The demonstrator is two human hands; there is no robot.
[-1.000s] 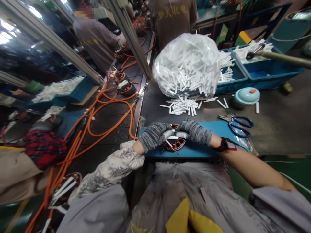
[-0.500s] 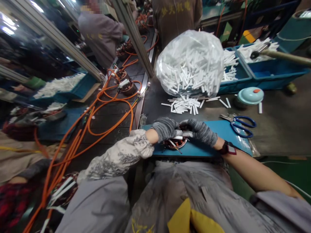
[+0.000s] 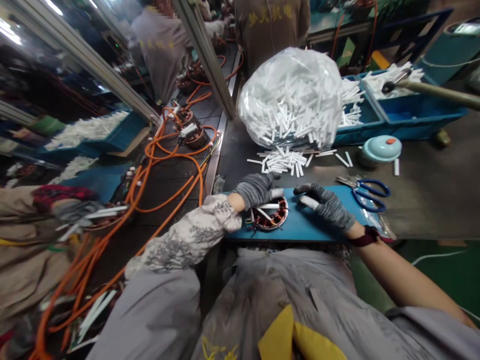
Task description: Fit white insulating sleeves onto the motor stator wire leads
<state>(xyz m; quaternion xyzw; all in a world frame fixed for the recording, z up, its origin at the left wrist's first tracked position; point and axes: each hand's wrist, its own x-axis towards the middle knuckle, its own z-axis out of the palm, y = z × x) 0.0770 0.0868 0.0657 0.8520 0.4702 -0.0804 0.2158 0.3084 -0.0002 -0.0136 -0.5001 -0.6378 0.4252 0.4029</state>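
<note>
A round motor stator [image 3: 282,216] with copper windings lies on a blue mat, several white sleeves across its opening and thin coloured wires at its left. My left hand [image 3: 257,191], in a grey glove with pale fingertips, holds the stator at its far left rim; the thumb lies over the rim and some fingers are hidden. To the right of the stator, my right hand [image 3: 328,206], gloved alike, hovers over the mat with thumb and fingers apart and nothing between them. Short white tubes [image 3: 283,161] are piled just beyond the mat.
Behind the pile sits a clear bag [image 3: 292,100] of white tubes, beside blue bins [image 3: 412,125]. Blue-handled scissors [image 3: 369,192] and a lidded cup [image 3: 380,149] are at right. Orange cables [image 3: 180,159] and more stators [image 3: 193,136] lie at left, where co-workers sit and stand.
My right hand has come off the stator and moved right, its fingers spreading. My left hand stays at the stator, more of which now shows. At left, a co-worker's gloved hand has moved upward.
</note>
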